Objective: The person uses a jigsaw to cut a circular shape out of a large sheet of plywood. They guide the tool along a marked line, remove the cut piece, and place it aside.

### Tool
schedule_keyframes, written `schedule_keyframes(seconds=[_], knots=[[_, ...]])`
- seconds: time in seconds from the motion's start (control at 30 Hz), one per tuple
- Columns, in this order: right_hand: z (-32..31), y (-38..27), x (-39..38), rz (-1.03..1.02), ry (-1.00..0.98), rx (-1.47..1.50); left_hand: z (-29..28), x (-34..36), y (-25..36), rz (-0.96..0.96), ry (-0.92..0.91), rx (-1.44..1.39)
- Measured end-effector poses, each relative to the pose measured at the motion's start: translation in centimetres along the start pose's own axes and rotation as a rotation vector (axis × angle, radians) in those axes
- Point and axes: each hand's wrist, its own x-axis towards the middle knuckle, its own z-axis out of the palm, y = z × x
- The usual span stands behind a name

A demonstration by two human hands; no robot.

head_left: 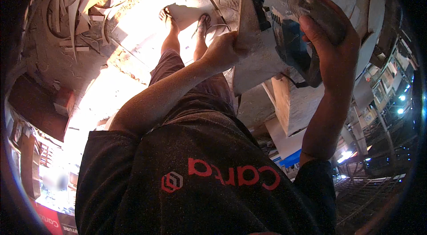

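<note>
My right hand (333, 28) is wrapped round the top handle of a jigsaw (291, 41), grey with a dusty teal body and vent slots. Its black base plate (257, 6) faces the edge of a pale, dusty board (253, 64); whether the plate touches it I cannot tell, and the blade is hidden. A dark cord (296, 83) leaves the back of the tool. To the left of the jigsaw, my left hand (227, 52) is closed on the board's near left edge, with the fingertips partly out of sight.
Curved wood offcuts (73, 8) lie heaped on the floor at the far left. Strong light falls on the floor around my sandalled feet (202, 21). A reddish-brown panel (42, 106) stands at the left. Under the board is a wooden support (284, 106), with a blue item (291, 159) nearby.
</note>
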Motion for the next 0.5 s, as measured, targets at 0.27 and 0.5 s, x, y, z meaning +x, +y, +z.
schedule_keyframes(seconds=[0.27,0.5], knots=[[0.5,0.6,-0.2,-0.025,0.016,0.03,-2.7,1.0,1.1,-0.02,-0.021,0.217],[0.8,1.2,0.0,0.038,0.052,0.053,-5.1,4.8,1.4,-0.051,-0.038,0.197]])
